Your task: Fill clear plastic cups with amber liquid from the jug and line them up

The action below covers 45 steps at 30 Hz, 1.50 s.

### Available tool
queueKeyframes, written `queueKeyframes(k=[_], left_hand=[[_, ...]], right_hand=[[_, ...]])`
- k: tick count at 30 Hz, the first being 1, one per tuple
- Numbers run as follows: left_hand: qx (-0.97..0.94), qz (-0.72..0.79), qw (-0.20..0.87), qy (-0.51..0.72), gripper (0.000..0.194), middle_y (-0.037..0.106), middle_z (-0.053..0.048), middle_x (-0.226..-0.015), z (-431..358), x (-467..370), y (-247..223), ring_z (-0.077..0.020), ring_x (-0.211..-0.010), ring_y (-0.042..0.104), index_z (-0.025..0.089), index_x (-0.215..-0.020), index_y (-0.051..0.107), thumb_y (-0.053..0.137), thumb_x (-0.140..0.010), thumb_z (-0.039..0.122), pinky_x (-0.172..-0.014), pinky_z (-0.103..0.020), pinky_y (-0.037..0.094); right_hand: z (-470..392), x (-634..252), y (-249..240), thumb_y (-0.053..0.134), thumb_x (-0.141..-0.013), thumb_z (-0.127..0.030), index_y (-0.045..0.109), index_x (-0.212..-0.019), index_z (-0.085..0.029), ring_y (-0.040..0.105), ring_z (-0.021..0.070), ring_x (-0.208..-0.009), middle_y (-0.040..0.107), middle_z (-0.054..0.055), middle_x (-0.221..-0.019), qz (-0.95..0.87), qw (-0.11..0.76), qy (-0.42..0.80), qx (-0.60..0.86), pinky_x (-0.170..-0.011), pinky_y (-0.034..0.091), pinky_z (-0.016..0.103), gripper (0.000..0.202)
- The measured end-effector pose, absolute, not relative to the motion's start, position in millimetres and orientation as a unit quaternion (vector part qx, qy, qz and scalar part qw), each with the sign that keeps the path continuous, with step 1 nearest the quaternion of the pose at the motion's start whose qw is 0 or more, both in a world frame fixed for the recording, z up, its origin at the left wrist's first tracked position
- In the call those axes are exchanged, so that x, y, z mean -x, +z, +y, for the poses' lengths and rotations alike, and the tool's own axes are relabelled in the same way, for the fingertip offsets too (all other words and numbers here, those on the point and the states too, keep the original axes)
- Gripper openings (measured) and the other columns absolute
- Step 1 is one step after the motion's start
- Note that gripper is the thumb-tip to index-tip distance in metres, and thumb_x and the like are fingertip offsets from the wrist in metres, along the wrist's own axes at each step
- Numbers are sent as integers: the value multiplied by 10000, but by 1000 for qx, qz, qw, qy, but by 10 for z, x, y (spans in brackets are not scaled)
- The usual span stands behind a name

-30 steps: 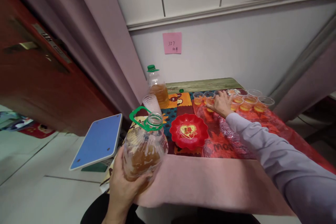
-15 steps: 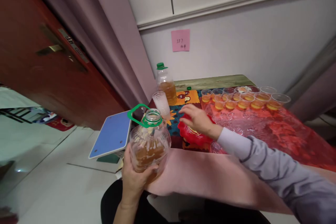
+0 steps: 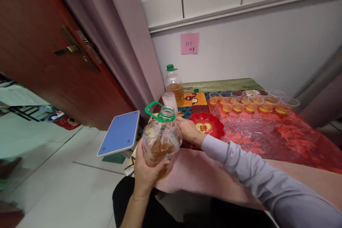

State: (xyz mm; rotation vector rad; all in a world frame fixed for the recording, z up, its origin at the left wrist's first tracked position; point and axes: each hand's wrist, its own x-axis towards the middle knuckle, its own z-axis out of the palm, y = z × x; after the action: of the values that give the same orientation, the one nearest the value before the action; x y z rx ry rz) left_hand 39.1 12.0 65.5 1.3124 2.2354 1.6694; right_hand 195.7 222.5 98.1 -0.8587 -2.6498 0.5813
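My left hand (image 3: 148, 169) is wrapped round the lower side of a clear plastic jug (image 3: 161, 149), part filled with amber liquid. The jug has an uncapped mouth and a green carry handle (image 3: 151, 112); it leans slightly over my lap at the table's near edge. My right hand (image 3: 188, 130) is at the jug's shoulder, just right of the neck. Its fingertips are hidden behind the jug, so their grip does not show. Right behind the jug's mouth stands a stack of clear plastic cups (image 3: 170, 100). A red scalloped plate (image 3: 217, 126) lies beside my right wrist.
A second jug (image 3: 175, 91) with a green cap stands by the wall, a loose green cap (image 3: 196, 90) near it. Several clear cups (image 3: 251, 104) with orange-yellow liquid stand in rows on the red table cover (image 3: 248, 131). A blue-topped stool (image 3: 120, 131) is at left.
My right hand has moved left from above the red plate to the jug's neck, uncovering the plate. My left hand keeps holding the jug. The view has shifted slightly.
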Motion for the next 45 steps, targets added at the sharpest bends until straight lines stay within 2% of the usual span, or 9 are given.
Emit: queueKeyframes(k=[4, 16, 22, 26, 29, 33, 35, 38, 45], left_hand=[[-436, 727, 25, 530, 1318, 706, -190, -1478, 150, -394, 677, -439, -1408, 673, 219, -1608, 523, 990, -507, 775, -1251, -594, 500], [-483, 737, 4, 474, 1314, 649, -214, -1576, 296, -458, 744, -451, -1459, 638, 221, -1645, 485, 927, -578, 847, -1265, -646, 472], [-483, 736, 4, 474, 1300, 640, -215, -1585, 285, -447, 708, -443, -1459, 638, 223, -1649, 471, 914, -600, 849, -1263, -641, 473], [-484, 737, 1, 471, 1298, 654, -209, -1565, 296, -464, 731, -437, -1455, 641, 225, -1653, 464, 921, -603, 837, -1260, -633, 474], [-492, 736, 4, 465, 1301, 656, -208, -1565, 329, -513, 799, -441, -1462, 634, 225, -1643, 481, 942, -582, 821, -1263, -632, 467], [-506, 732, 12, 457, 1276, 635, -212, -1599, 376, -604, 897, -443, -1491, 606, 232, -1638, 492, 951, -592, 800, -1269, -631, 452], [-509, 730, 12, 455, 1266, 625, -216, -1611, 389, -634, 921, -445, -1506, 592, 234, -1634, 495, 948, -595, 800, -1271, -634, 446], [-502, 737, 9, 452, 1242, 620, -228, -1611, 387, -648, 929, -446, -1508, 591, 223, -1624, 500, 942, -614, 795, -1274, -637, 443], [-491, 754, -12, 437, 1246, 632, -225, -1597, 383, -671, 930, -457, -1490, 606, 218, -1630, 499, 935, -617, 797, -1247, -644, 476]], right_hand=[[2335, -2477, 948, 575, -1121, -310, 810, -1241, -222, 772, 266, -1149, 714, 115, -1526, -913, 194, 121, 338, -933, 599, 360, 278], [2567, -3277, 514, 578, -1111, -242, 827, -1079, -185, 768, 289, -1108, 772, 178, -1383, -904, 156, 19, 397, -975, 551, 421, 258], [2566, -3278, 490, 601, -1084, -213, 808, -1211, -196, 755, 304, -1193, 766, 168, -1399, -903, 183, 27, 387, -1002, 562, 443, 244], [2513, -3320, 567, 659, -1054, -271, 739, -1387, -197, 747, 335, -1216, 750, 185, -1430, -878, 265, 27, 397, -995, 579, 464, 350], [2378, -3273, 694, 670, -1049, -381, 718, -1406, -198, 768, 331, -1135, 757, 192, -1391, -825, 381, 112, 402, -979, 601, 476, 404], [2020, -2971, 804, 688, -1026, -579, 733, -1298, -234, 792, 287, -969, 813, 128, -1167, -712, 439, 440, 325, -923, 643, 457, 442], [1833, -2764, 808, 696, -1002, -677, 688, -1372, -264, 782, 307, -1176, 793, 127, -1327, -643, 433, 585, 240, -1046, 627, 477, 554], [1682, -2513, 774, 723, -941, -789, 552, -1560, -324, 624, 314, -1500, 630, 108, -1641, -563, 428, 692, 145, -1256, 507, 513, 793], [1835, -2375, 712, 754, -793, -938, 390, -1702, -343, 561, 359, -1573, 493, 141, -1761, -488, 417, 762, 82, -1299, 459, 563, 1146]])
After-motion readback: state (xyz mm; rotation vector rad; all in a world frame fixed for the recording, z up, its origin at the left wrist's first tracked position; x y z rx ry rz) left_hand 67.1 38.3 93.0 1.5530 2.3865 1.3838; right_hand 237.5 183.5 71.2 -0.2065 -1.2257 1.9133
